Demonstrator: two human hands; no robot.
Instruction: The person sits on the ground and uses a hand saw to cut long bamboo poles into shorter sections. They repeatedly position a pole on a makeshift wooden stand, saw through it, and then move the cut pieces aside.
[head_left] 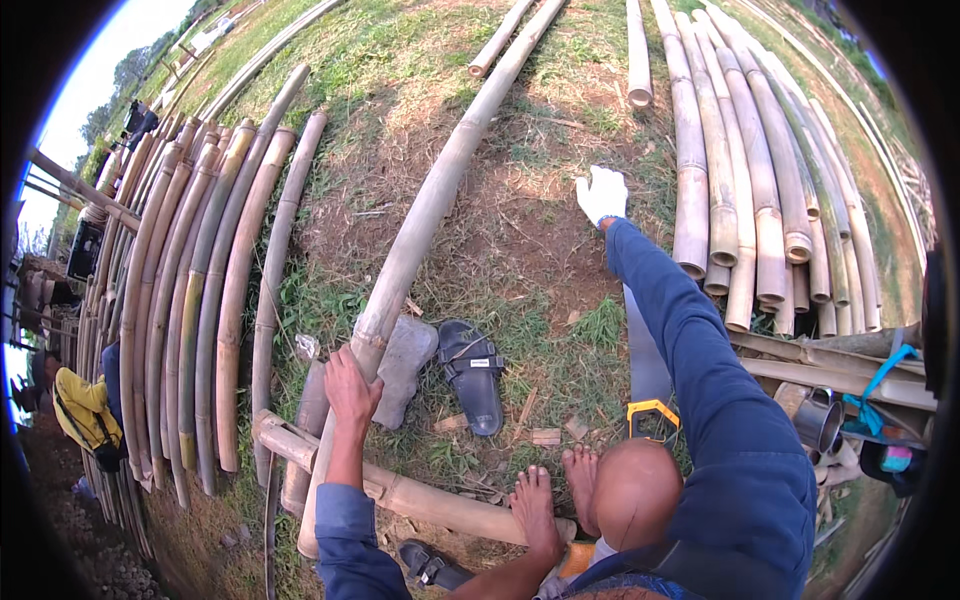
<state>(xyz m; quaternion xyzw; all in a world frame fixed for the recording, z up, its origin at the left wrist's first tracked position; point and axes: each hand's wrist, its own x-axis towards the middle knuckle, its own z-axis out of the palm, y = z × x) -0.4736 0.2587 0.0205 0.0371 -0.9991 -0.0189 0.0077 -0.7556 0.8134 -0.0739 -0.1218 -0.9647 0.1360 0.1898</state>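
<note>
My bare left hand (352, 390) is wrapped round a long pale bamboo pole (425, 215), close to its near end. The pole slants away toward the far middle and rests across a notched bamboo piece (440, 505) lying near my feet. My right hand (602, 194), in a white glove, is stretched far forward over bare soil, to the right of the pole. Its thumb stands apart from the foreshortened fingers, and nothing shows in it. Beneath my right forearm lies a handsaw (648, 360) with a yellow and black handle, partly covered by the sleeve.
Bamboo poles (205, 300) are stacked at left, more bamboo (765, 200) at right. A grey stone slab (408, 370) and a black sandal (472, 378) lie beside the pole; another sandal (430, 565) is nearer. A person in yellow (82, 405) is far left. Blue strap (875, 390) at right.
</note>
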